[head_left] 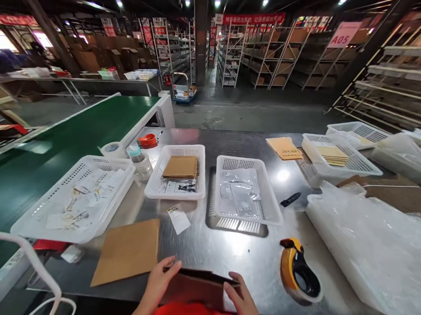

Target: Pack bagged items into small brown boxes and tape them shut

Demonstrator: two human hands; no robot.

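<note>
At the near edge of the table, close to my red top, a brown cardboard box stands with a dark opening along its upper side. My left hand grips its left end, thumb and fingers bent around the edge. At the opposite end, my right hand has its thumb and fingers closed on the side. The box's lower part is hidden. A flat brown cardboard sheet lies left of my left hand. Beyond the box is a small white card in clear wrapping.
White baskets hold wrapped cards, brown cardboard pieces and clear bags. A yellow-and-black tape dispenser and a black cutter lie right. Bubble wrap covers the right side; a green conveyor runs left.
</note>
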